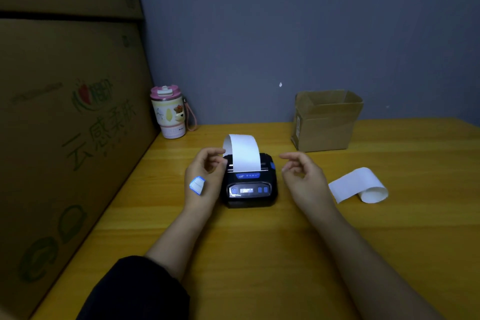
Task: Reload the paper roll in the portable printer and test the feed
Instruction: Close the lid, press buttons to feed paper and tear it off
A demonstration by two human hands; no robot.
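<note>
A small black portable printer (250, 187) with blue buttons and a lit display sits on the yellow wooden table (259, 254). A white paper strip (244, 152) rises from its slot and curls back toward the wall. My left hand (205, 174) hovers at the printer's left side, fingers curled and apart, close to the paper's left edge; whether it touches is unclear. A white-and-blue patch sits on its back. My right hand (304, 176) hangs open just right of the printer, holding nothing.
A loose curled paper strip (359, 186) lies on the table to the right. An open cardboard box (326, 122) stands at the back right. A pink-lidded tumbler (170, 112) stands at the back left. Large cartons (65, 125) wall off the left side.
</note>
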